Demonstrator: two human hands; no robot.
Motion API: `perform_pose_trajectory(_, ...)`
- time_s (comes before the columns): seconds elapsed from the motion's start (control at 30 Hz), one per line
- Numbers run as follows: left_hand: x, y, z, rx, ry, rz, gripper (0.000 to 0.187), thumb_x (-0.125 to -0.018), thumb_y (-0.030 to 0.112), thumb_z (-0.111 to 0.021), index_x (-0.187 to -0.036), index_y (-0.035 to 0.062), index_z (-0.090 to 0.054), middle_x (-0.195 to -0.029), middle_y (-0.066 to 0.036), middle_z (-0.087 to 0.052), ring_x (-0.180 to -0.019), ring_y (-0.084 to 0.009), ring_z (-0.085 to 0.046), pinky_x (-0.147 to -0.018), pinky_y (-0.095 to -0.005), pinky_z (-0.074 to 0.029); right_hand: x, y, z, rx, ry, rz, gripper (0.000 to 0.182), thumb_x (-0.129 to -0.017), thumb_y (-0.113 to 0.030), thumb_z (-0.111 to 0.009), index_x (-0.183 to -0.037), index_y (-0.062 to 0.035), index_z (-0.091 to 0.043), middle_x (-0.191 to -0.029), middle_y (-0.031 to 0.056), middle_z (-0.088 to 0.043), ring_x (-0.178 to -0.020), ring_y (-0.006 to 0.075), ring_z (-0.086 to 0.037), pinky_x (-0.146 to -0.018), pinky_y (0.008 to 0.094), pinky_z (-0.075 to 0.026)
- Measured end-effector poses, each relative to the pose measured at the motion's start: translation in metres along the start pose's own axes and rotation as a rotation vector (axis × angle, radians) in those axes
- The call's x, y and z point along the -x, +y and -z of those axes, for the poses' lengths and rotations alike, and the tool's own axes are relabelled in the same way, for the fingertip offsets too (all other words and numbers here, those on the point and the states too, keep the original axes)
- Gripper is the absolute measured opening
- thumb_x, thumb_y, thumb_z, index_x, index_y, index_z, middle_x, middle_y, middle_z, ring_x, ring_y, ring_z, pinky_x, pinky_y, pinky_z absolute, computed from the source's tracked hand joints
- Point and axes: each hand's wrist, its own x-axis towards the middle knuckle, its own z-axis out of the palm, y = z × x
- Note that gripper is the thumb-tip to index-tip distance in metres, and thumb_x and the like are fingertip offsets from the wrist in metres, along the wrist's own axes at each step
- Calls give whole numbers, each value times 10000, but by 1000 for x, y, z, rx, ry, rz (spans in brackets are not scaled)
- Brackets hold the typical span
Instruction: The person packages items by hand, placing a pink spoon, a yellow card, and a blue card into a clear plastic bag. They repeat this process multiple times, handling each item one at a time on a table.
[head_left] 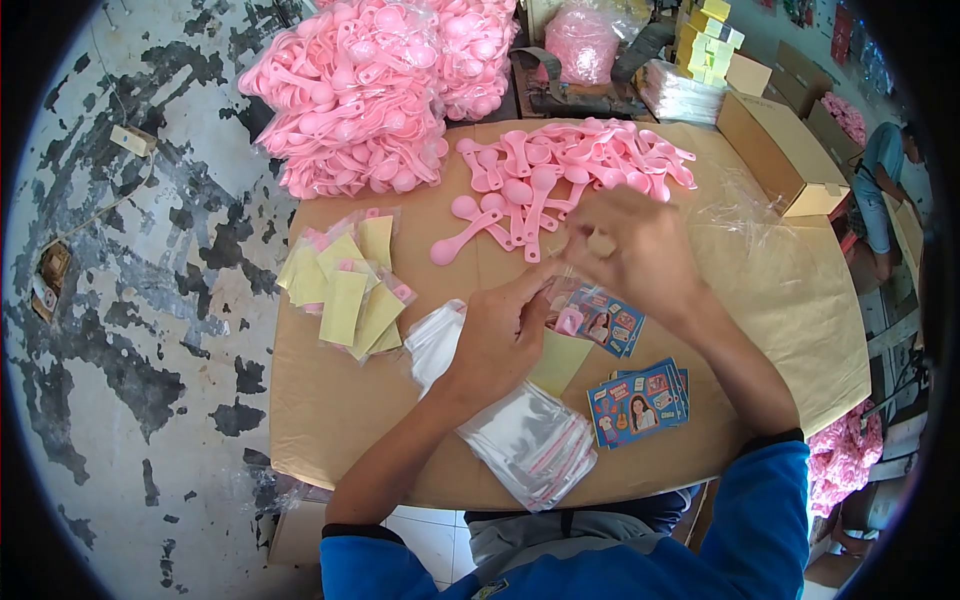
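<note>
My left hand is closed on the edge of a small clear plastic bag, with a pink piece showing inside it. A blue printed card with a picture of a person shows at the bag, below my right hand. My right hand is raised above it, fingers curled and slightly blurred; I cannot tell what they hold. Under my left wrist lies a stack of clear plastic bags, a pale yellow card beside it. To the right sits a small pile of blue cards.
Loose pink measuring spoons spread across the table's far side, beside big bags of them. Packed pouches with yellow cards lie at left. A cardboard box stands back right. Another person sits at far right.
</note>
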Motion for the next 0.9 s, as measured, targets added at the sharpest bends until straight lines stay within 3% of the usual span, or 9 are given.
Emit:
perform_pose_trajectory(0.07,1,-4,-1,47,-50,-23,392,-980,33,-447,-1371,-2,-437,-1161,-152,-641,-886,-168,-681,-735,-268,-549,-10,7,19,-263,-69,-246,82,-755,-116,-657,-804,-51,-646,-762,50,-641,-675,138,-607,-630,275,-481)
perform_pose_trajectory(0.2,-6,5,0,464,27,108,379,-997,117,-465,-1360,11,-433,-1150,-150,-641,-880,-198,-694,-725,-275,-546,-21,58,91,-660,-65,-436,141,-843,-156,-566,-873,-41,-642,-793,-2,-639,-710,81,-583,-621,227,-437)
perform_pose_trajectory(0.33,-15,-9,5,514,38,190,360,-999,179,-486,-1313,4,-460,-1150,-138,-643,-890,-192,-688,-733,-268,-543,18,183,145,-1360,-449,-222,188,-841,-137,-553,-953,-37,-665,-854,29,-662,-695,98,-574,-623,254,-445)
perform_pose_trajectory(0.47,-15,-7,7,523,13,268,367,-991,199,-512,-1304,10,-486,-1151,-115,-647,-926,-176,-676,-777,-271,-539,70,272,126,50,-217,-560,212,-856,-102,-552,-1010,-32,-679,-891,58,-679,-758,143,-606,-702,292,-484)
perform_pose_trajectory(0.53,-17,-11,10,533,-32,340,338,-992,194,-516,-1264,-5,-535,-1081,-95,-671,-925,-134,-656,-806,-254,-523,60,266,122,382,87,-607,220,-865,-87,-553,-1033,-33,-684,-910,73,-686,-812,156,-624,-767,305,-494)
perform_pose_trajectory(0.63,-17,-20,13,549,-57,383,318,-990,200,-524,-1224,-6,-586,-1054,-80,-682,-908,-106,-640,-803,-244,-519,19,194,113,169,353,-397,251,-881,-64,-526,-1087,-36,-668,-990,85,-684,-885,156,-622,-807,318,-493)
perform_pose_trajectory(0.7,-19,-18,14,588,-42,384,320,-987,221,-530,-1221,14,-597,-1086,-83,-672,-913,-117,-645,-799,-256,-528,6,160,88,-286,259,-384,276,-901,-157,-545,-1104,-3,-654,-1087,88,-670,-998,183,-611,-864,291,-464)
perform_pose_trajectory(0.8,-16,1,11,672,23,342,332,-985,255,-535,-1235,44,-593,-1140,-93,-654,-936,-147,-660,-806,-284,-545,4,81,48,-547,-604,-179,461,-947,-401,-496,-1170,-4,-566,-944,60,-638,-937,145,-595,-806,263,-472)
perform_pose_trajectory(0.9,-16,6,12,618,103,222,336,-987,253,-531,-1240,41,-590,-1120,-82,-657,-924,-139,-654,-799,-286,-550,7,10,9,-594,-649,-355,313,-906,-207,-643,-1158,-30,-587,-911,33,-647,-825,98,-615,-742,261,-494)
